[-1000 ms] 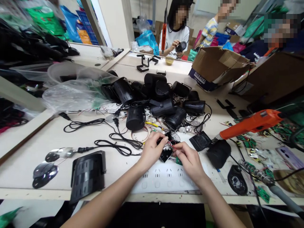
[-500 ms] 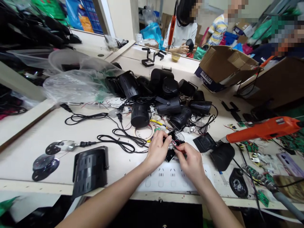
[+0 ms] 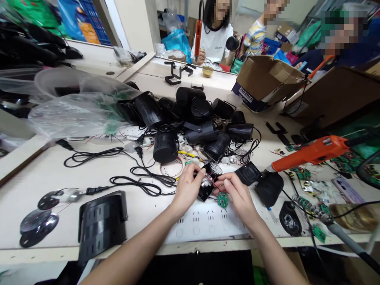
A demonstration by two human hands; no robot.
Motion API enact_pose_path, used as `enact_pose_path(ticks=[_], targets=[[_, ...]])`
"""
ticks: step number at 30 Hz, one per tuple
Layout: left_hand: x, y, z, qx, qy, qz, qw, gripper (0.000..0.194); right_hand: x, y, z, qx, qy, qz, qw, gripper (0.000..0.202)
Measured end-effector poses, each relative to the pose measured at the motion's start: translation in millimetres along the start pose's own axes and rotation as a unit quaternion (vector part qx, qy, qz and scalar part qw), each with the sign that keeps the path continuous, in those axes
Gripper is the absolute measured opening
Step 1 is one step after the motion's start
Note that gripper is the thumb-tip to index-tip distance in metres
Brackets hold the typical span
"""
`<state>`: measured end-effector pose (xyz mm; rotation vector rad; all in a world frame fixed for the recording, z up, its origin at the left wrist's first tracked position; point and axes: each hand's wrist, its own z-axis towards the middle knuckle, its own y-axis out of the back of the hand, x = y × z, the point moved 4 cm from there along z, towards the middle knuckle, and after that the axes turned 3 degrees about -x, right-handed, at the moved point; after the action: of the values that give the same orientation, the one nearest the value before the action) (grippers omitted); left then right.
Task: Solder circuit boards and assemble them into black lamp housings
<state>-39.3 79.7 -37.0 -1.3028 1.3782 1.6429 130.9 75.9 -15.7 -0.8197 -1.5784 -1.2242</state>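
My left hand (image 3: 187, 188) is closed, thumb and fingers on the upper left side of a small black lamp part (image 3: 204, 194) with thin red wires (image 3: 211, 177). A clear ribbed lens (image 3: 215, 169) lies just behind it. My right hand (image 3: 239, 196) is closed too, its fingertips pinching the wires at the right of the part. From those wires a small green circuit board (image 3: 222, 200) hangs beside the right fingers. Beneath both hands lies a white power strip (image 3: 196, 225) with several sockets. The fingertips of my left hand are partly hidden.
Several black lamp housings (image 3: 164, 147) are piled behind my hands. Corded plugs (image 3: 97, 190) and another black housing (image 3: 102, 223) lie left. At right are an orange electric screwdriver (image 3: 311, 152), a soldering iron (image 3: 341, 233) and circuit boards. Across the bench a co-worker (image 3: 213, 39) sits near a cardboard box (image 3: 267, 81).
My right hand has opened out slightly and turned, and the green circuit board now shows beside it. The view has shifted a little. Across the bench, the co-worker's hands have moved apart.
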Motion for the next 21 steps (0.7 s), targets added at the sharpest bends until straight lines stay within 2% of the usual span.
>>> enact_pose_path(ticks=[3, 11, 16, 21], targets=[[0.2, 0.2, 1.0, -0.002, 0.011, -0.006, 1.000, 0.018, -5.2, 1.4, 0.3, -0.011, -0.006, 0.034, 0.999, 0.023], [3.8, -0.2, 1.1, -0.010, 0.033, -0.033, 0.999, 0.019, -10.3, -4.2, 2.4, -0.021, -0.024, 0.033, 0.999, 0.013], [5.1, 1.3, -3.2, -0.002, 0.035, -0.055, 0.998, 0.019, -3.1, -11.9, -0.9, -0.030, -0.015, -0.028, 0.999, 0.020], [5.5, 3.7, -4.8, -0.002, 0.053, -0.064, 0.997, 0.024, 1.5, -19.8, -0.1, -0.095, -0.007, -0.102, 0.990, 0.014]])
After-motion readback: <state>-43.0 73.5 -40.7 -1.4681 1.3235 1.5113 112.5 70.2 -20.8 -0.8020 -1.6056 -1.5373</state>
